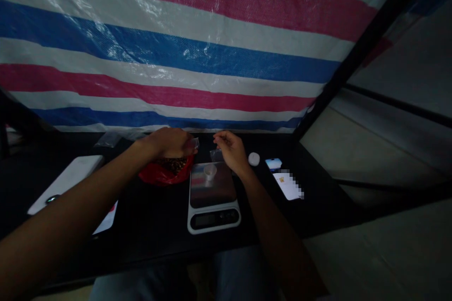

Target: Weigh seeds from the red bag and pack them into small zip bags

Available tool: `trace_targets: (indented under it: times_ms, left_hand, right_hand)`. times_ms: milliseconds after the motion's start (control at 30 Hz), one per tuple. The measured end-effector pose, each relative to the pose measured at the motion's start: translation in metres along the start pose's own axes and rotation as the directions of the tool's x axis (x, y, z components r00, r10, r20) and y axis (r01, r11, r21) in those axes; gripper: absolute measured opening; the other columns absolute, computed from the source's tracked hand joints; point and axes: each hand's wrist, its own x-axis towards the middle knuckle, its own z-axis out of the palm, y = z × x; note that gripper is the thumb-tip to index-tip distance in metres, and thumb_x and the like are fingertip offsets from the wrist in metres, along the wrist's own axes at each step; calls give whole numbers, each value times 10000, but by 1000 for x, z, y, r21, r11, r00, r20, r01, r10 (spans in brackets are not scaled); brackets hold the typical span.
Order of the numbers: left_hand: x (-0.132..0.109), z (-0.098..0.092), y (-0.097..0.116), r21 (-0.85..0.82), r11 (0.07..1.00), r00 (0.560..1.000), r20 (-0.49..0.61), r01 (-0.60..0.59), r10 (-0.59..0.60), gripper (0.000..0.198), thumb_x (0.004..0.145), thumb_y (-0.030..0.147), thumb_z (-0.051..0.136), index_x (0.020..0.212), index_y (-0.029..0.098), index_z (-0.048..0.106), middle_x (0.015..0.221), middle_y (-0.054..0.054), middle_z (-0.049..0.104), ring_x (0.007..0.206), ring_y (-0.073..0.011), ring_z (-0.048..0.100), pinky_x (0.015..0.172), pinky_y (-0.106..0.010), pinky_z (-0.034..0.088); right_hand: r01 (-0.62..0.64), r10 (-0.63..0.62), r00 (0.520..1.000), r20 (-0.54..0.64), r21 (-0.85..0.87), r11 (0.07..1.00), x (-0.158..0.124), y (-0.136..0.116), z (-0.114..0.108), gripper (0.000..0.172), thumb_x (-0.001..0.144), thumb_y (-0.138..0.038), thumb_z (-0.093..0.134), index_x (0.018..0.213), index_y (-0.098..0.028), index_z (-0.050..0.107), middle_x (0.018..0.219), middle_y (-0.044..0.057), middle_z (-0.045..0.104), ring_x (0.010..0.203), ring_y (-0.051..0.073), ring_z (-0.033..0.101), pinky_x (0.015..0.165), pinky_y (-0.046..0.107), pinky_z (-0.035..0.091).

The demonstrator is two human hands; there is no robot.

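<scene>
My left hand (173, 142) is closed above a red plastic bag (165, 178) filled with small brown and yellowish pieces. A small clear plastic bag (194, 142) sticks out from its fingers. To the right, my right hand (231, 149) has its fingers drawn together; what lies between them, if anything, is too small to make out. Just below those fingers a second clear bag (215, 155) shows, partly covered by the hand. A white kitchen scale (213, 200) with a metal plate stands between my forearms, and a small clear cup (210, 172) rests on the plate.
A round white lid-like object (254, 159) and a lit phone (287, 183) lie right of my right hand. At left are a white box (70, 181) and clear plastic bags (108, 139). Striped plastic sheeting (176, 70) hangs behind the black table (148, 230).
</scene>
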Motion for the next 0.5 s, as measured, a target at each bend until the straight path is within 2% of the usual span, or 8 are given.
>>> trace_targets:
  times_ms: [100, 233, 300, 400, 500]
  left_hand:
    - [4, 3, -6, -75, 997, 1000, 8, 21, -21, 330, 824, 479, 648, 883, 168, 740, 780, -106, 710, 633, -229, 582, 649, -324, 347]
    - [0, 7, -16, -126, 991, 999, 6, -42, 44, 315, 898, 432, 571, 931, 157, 722, 841, -99, 727, 696, -206, 605, 671, -304, 371]
    - [-3, 8, -19, -143, 987, 997, -26, -74, 71, 324, 942, 423, 522, 948, 158, 707, 842, -89, 726, 711, -200, 614, 688, -299, 391]
    - [-3, 11, -22, -152, 983, 993, -74, -100, 89, 318, 958, 432, 512, 959, 171, 694, 862, -83, 729, 746, -212, 637, 706, -299, 416]
    - [0, 15, -29, -135, 988, 997, -9, -79, 78, 336, 941, 460, 529, 948, 168, 695, 896, -113, 744, 782, -243, 670, 710, -312, 433]
  right_hand:
    - [17, -17, 1000, 4, -57, 998, 0, 0, -2, 178, 881, -320, 588, 931, -187, 694, 911, 42, 733, 827, 162, 664, 760, 286, 514]
    - [77, -75, 997, 19, -175, 981, -3, -9, -17, 181, 897, -308, 582, 959, -194, 707, 949, 45, 741, 851, 171, 663, 805, 307, 513]
    - [112, -113, 994, 11, -277, 954, -8, -13, -37, 193, 899, -301, 579, 986, -196, 716, 984, 57, 743, 867, 186, 661, 811, 326, 514]
    - [78, -131, 987, -96, -429, 900, -22, -14, -81, 214, 895, -304, 563, 978, -190, 724, 1008, 87, 735, 880, 216, 658, 792, 357, 517]
    - [1, -99, 985, -141, -568, 823, -42, -10, -132, 238, 879, -309, 553, 974, -183, 730, 1011, 106, 720, 899, 234, 663, 821, 390, 522]
